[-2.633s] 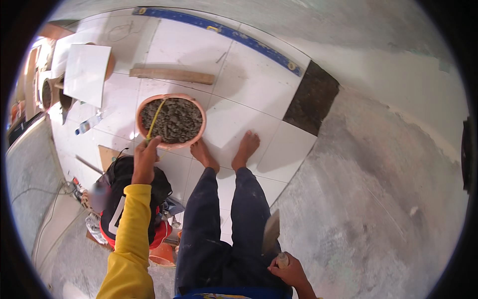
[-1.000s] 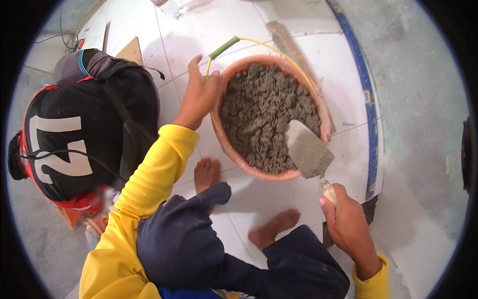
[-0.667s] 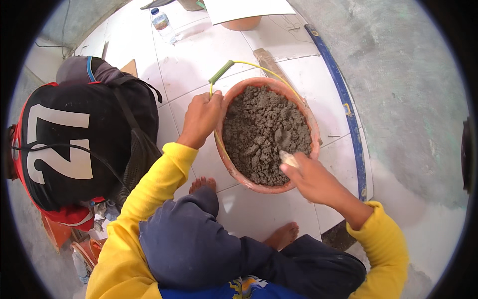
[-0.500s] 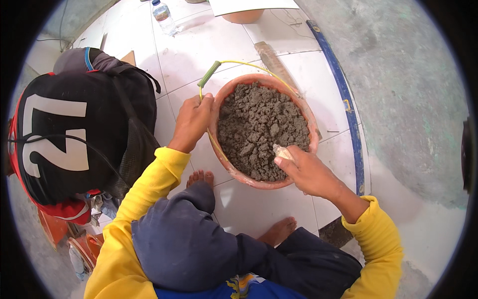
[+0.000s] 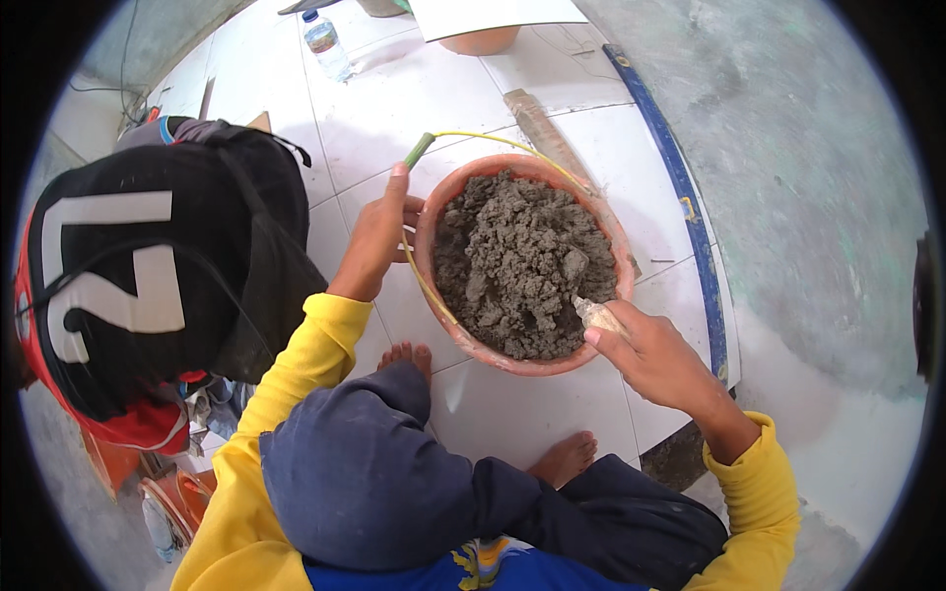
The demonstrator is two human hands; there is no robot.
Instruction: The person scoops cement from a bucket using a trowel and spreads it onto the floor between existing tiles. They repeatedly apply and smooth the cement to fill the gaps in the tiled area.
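A reddish-orange bucket stands on the tiles in front of me, filled with crumbly grey mortar. My right hand grips the pale, mortar-smeared handle of a trowel at the bucket's near right. The trowel's blade is in the mortar and mostly hidden. At the bucket's left side, my left hand has its thumb raised and fingers spread, touching the outside near the rim. The yellow wire handle with its green grip passes beside that hand.
A person in a black and red shirt bends close on my left. A long blue spirit level lies along the right wall. Beyond the bucket are a wooden strip, a water bottle and a white board. My bare feet flank the near side.
My right hand has drawn the trowel right and slightly toward me, and the mortar is heaped differently. My left hand's fingers have loosened and spread. The person on the left has shifted slightly.
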